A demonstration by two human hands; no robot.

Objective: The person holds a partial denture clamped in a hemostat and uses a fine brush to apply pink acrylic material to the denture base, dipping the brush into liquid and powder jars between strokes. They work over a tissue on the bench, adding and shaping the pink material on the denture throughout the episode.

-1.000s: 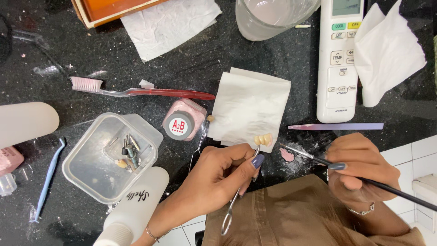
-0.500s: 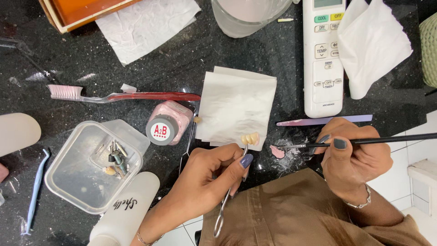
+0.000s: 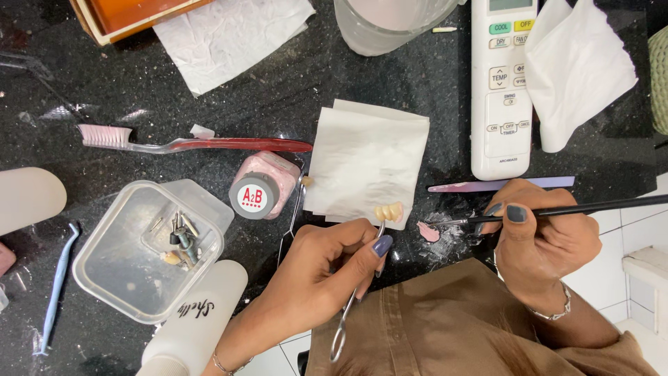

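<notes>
counter [image 3: 278, 90] black, speckled | teeth [image 3: 390, 211] cream-yellow | tissue [image 3: 365, 163] plain white | brush [image 3: 591, 207] black handle | paste blob [image 3: 428, 232] pink | toothbrush [image 3: 209, 144] red, pale pink bristles | bottle [image 3: 264, 184] pink, grey cap with a red dot | remote [image 3: 504, 83] white | nails dark blue-grey | pick [image 3: 59, 278] light blue

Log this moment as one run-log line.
left hand: holds forceps gripping small tooth bridge over white paper | right hand: holds thin brush, tip by pink paste | surface: black counter
</notes>
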